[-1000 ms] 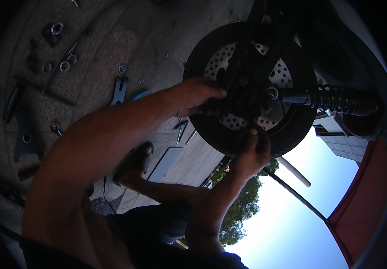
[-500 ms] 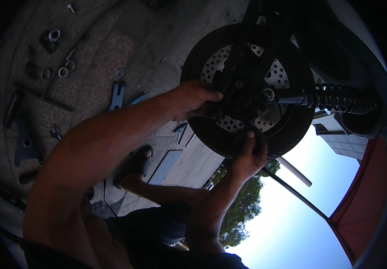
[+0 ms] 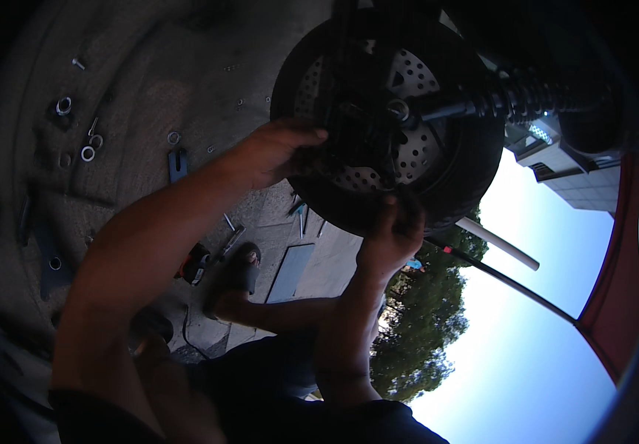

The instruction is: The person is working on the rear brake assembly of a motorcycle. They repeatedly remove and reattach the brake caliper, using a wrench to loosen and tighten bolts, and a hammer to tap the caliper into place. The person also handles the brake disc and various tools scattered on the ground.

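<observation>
A wheel with a black tyre [image 3: 475,174] and a perforated brake disc [image 3: 417,152] stands in front of me, upper right of centre. My left hand [image 3: 278,152] is at the wheel's left side, its thumb stretched toward the dark parts by the hub and its fingers curled behind. What it grips there is lost in shadow. My right hand [image 3: 392,240] is at the lower part of the wheel, thumb and fingers pinched together around something dark that I cannot make out. Right of the hub runs a coil-spring shock absorber [image 3: 526,96].
On the paving to the left lie several metal rings [image 3: 88,153], a bolt [image 3: 78,64], a slotted blue-grey plate [image 3: 178,164] and a larger bracket plate [image 3: 53,259]. A flat grey board [image 3: 291,272] lies past my sandalled foot [image 3: 244,266]. A red canopy [image 3: 615,281] hangs at right.
My view has shifted, so the wheel sits a little higher and further left. Both hands keep their places against it. A black and orange tool now shows beside my left arm.
</observation>
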{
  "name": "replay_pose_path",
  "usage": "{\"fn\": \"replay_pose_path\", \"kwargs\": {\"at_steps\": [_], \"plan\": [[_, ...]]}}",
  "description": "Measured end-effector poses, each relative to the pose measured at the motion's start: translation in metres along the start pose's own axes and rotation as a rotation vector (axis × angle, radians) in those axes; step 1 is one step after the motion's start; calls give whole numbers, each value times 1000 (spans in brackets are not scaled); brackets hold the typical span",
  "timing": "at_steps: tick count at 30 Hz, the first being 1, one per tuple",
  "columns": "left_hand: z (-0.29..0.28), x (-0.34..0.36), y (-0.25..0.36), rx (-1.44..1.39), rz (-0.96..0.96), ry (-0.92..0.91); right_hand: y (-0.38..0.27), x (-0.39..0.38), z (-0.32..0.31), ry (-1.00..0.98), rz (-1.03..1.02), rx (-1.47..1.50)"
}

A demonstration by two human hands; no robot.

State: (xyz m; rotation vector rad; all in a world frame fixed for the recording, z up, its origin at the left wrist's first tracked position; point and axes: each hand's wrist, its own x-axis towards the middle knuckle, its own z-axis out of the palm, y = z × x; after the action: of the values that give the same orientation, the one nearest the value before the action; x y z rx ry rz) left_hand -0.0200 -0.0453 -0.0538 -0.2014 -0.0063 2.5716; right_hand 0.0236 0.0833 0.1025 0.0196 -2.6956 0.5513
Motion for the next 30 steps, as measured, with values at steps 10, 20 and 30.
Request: {"fn": "replay_pose_path", "kwargs": {"at_steps": [10,20,30], "plan": [[-5,7,-5,70,58,21,2,-22,18,36,87,346],[4,1,-7,66,102,49,15,-34,34,-73,187,614],[6,1,-9,22,124,91,-1,15,-2,-164,-219,91]]}}
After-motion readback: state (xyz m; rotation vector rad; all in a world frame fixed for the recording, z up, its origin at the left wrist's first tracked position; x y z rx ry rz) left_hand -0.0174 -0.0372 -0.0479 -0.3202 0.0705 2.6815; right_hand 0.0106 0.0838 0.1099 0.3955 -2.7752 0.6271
